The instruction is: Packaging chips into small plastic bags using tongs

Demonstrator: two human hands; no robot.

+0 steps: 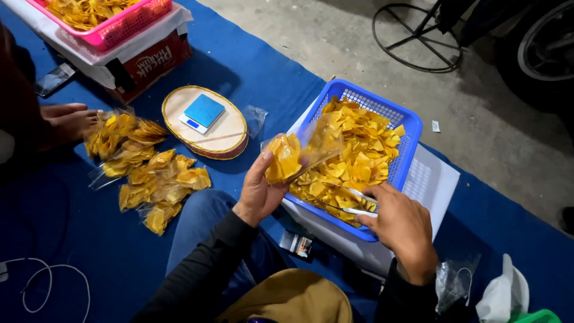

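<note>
The left hand (258,190) is gripping a clear bag (299,152) of chips; the right hand (399,222), clamped on tongs (357,202), is reaching into the blue basket (412,134)—keeping the bag mouth wide seems wise.

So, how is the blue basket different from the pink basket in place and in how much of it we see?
The blue basket sits on a white box near both hands; the pink basket stands far off on a white-covered carton. The blue basket is fully in view; the pink basket is cut by the picture edge. The right hand works tongs only in the blue one. Both hold yellow chips.
</note>
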